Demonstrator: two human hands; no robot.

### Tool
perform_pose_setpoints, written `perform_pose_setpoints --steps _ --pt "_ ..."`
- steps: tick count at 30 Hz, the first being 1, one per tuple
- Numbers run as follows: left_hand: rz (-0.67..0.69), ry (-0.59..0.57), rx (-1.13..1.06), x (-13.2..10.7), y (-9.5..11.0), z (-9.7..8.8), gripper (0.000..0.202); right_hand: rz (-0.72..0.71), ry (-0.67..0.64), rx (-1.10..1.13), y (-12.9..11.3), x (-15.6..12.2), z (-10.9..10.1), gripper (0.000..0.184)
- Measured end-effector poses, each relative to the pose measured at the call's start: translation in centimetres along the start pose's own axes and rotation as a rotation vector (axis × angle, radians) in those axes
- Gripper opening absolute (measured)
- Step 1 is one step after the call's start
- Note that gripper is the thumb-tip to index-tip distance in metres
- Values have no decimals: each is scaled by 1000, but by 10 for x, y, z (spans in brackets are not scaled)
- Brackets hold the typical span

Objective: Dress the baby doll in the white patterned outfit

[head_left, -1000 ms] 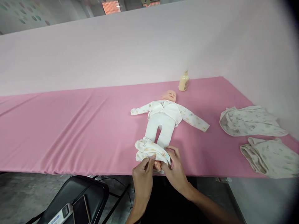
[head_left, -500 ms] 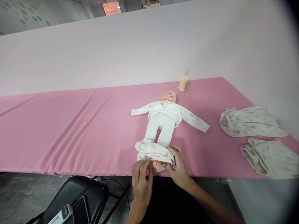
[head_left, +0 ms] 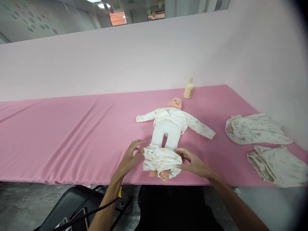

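Note:
A baby doll [head_left: 169,123] in a white printed top lies face up on the pink-covered table [head_left: 72,134], head toward the wall. Bunched printed trousers [head_left: 161,159] sit around its lower legs, with both bare feet [head_left: 159,174] poking out at the table's front edge. My left hand [head_left: 131,157] touches the left side of the bunched cloth with fingers spread. On the right side my right hand [head_left: 192,162] presses against the cloth, its fingers pinching the fabric's edge.
A cream lotion bottle [head_left: 189,89] stands by the wall behind the doll's head. Two crumpled printed garments [head_left: 255,128] [head_left: 276,165] lie at the right end of the table. A black chair [head_left: 69,208] with a phone on it stands below left.
Both hands came away from the doll's feet and moved apart to the two sides of the bunched trousers. The trousers have slid up so both feet show. The camera tilted up slightly.

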State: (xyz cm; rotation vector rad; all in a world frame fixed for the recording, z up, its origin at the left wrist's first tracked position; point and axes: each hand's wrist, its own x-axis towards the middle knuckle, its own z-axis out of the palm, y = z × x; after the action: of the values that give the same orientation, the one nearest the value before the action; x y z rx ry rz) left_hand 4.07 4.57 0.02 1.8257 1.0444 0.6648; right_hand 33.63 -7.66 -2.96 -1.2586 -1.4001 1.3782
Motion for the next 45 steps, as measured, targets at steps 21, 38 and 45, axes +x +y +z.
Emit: perform_pose_setpoints --steps 21,38,45 --pt "-171 -476 -219 42 -14 -4 22 -31 186 -318 6 19 -20 16" --pt "-190 -278 -494 77 -26 15 25 77 157 230 8 36 -27 30" --pt "-197 -397 -457 73 -21 5 26 174 -133 151 -3 43 -42 28"
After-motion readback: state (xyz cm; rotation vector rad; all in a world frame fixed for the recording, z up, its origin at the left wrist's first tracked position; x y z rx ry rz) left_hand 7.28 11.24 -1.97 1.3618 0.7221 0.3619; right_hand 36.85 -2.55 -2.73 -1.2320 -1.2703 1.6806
